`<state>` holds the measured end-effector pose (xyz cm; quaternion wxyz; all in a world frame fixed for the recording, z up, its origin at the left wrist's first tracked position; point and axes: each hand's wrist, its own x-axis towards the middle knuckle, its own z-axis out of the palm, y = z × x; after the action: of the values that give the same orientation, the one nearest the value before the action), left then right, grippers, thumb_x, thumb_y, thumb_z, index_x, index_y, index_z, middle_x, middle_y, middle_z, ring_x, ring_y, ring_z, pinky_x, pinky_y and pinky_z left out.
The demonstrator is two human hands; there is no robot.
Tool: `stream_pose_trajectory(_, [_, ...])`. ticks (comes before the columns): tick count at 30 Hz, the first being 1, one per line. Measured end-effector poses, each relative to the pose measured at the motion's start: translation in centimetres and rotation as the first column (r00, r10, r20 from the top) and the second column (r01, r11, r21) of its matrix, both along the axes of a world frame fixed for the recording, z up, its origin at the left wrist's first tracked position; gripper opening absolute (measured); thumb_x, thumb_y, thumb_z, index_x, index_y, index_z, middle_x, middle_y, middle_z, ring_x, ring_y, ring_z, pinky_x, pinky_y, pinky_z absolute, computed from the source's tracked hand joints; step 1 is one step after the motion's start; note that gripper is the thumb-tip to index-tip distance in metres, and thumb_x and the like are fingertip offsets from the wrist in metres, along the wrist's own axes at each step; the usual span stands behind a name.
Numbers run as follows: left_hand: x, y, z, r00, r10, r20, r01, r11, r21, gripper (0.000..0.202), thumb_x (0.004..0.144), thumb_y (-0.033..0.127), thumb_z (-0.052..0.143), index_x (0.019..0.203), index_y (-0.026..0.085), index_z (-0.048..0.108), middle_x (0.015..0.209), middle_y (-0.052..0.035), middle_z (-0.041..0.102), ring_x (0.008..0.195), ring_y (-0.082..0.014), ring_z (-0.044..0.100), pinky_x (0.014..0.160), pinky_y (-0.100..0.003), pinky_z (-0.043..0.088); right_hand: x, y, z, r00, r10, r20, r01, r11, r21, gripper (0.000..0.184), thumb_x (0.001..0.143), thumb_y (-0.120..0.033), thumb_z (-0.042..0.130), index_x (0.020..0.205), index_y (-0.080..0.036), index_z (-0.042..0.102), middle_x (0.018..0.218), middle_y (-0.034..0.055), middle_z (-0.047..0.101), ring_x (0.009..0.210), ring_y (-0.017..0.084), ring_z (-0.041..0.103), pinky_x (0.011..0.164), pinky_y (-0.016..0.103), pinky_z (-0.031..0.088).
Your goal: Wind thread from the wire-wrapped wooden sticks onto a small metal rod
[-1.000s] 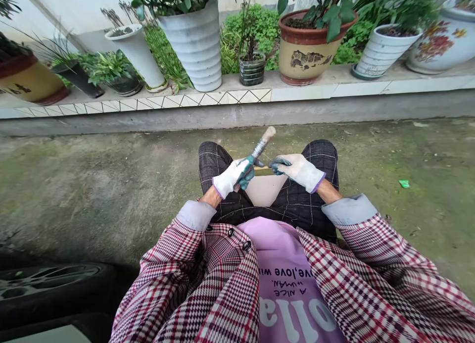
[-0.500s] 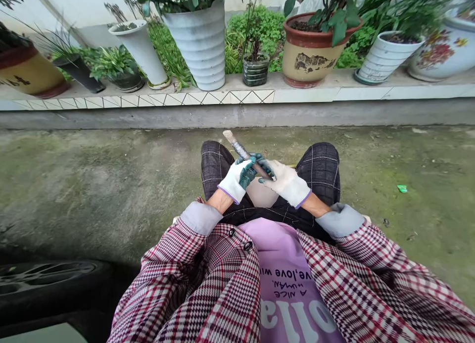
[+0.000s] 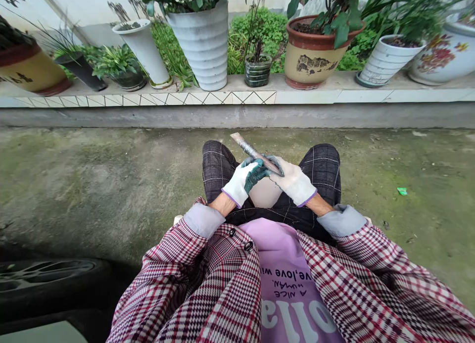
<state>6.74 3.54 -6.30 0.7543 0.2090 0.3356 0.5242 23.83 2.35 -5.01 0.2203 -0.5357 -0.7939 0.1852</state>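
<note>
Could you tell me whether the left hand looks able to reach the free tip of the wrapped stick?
Probably yes: the left hand grips the wrapped stick just below that tip, nothing covers it, and the right hand holds the near end.

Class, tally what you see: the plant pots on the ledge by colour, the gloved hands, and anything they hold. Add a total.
Plain white pots: 3
White flowered pot: 1
Tan pots with brown rims: 2
Dark pots: 3
Gloved hands: 2, left hand and right hand
Wrapped stick, held in both: 1
Total: 12
</note>
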Motion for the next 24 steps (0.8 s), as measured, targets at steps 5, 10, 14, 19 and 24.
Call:
stream_pose_trajectory(5, [0.8,-0.8,-0.1,0.977,-0.003,-0.213,0.027,0.994,0.11,0.028,0.062,0.022,0.082,0.081,0.013,0.063,0.075,-0.0024,0.07,0.073,-0.0146,0.067,0.081,-0.032,0.055,0.6,0.5,0.6,0.986,-0.05,0.161,0.03,0.992,0.123,0.043,0.087,-0.027,0.055,0.128,-0.017,0.058,0.122,0.0131,0.065,0.103,0.029,0.064,0.086,0.036,0.049])
stream_pose_trajectory(10, [-0.3,-0.7,0.6,0.805,0.249,-0.539,-0.036,0.927,0.374,0.018,0.072,0.021,0.07,0.088,0.014,0.07,0.095,-0.007,0.072,0.09,-0.016,0.064,0.086,-0.028,0.05,1.8,0.8,1.6,0.992,-0.123,0.036,0.119,0.987,0.112,0.037,0.091,-0.034,0.052,0.123,-0.018,0.062,0.114,0.0114,0.069,0.099,0.027,0.065,0.086,0.035,0.049])
stream_pose_trajectory(14, [-2.1,0.3,1.4,0.745,0.411,-0.526,-0.165,0.877,0.45,0.026,0.072,0.022,0.07,0.097,0.017,0.066,0.102,-0.0067,0.07,0.095,-0.0161,0.063,0.09,-0.029,0.049,2.5,0.9,1.6,0.987,-0.14,-0.081,0.139,0.99,-0.012,0.035,0.09,-0.045,0.055,0.108,-0.018,0.067,0.093,0.0059,0.072,0.082,0.022,0.064,0.073,0.03,0.047])
stream_pose_trajectory(19, [-2.6,0.8,1.6,0.9,0.175,-0.399,-0.03,0.939,0.343,0.034,0.069,0.028,0.076,0.1,0.017,0.065,0.099,-0.0042,0.068,0.099,-0.0168,0.063,0.093,-0.03,0.048,2.4,0.8,0.8,0.962,-0.024,-0.272,-0.059,0.953,-0.296,0.039,0.09,-0.055,0.052,0.092,-0.018,0.064,0.068,-0.0004,0.062,0.055,0.013,0.052,0.05,0.025,0.04])
stream_pose_trajectory(24, [-2.0,0.7,0.4,0.929,0.132,-0.347,-0.046,0.969,0.244,0.034,0.063,0.034,0.082,0.082,0.014,0.062,0.077,0.0002,0.065,0.072,-0.0118,0.063,0.08,-0.03,0.052,2.1,0.7,0.3,0.982,0.029,-0.187,-0.073,0.971,-0.229,0.033,0.093,-0.045,0.051,0.107,-0.019,0.065,0.087,0.0049,0.07,0.07,0.018,0.063,0.064,0.029,0.05])
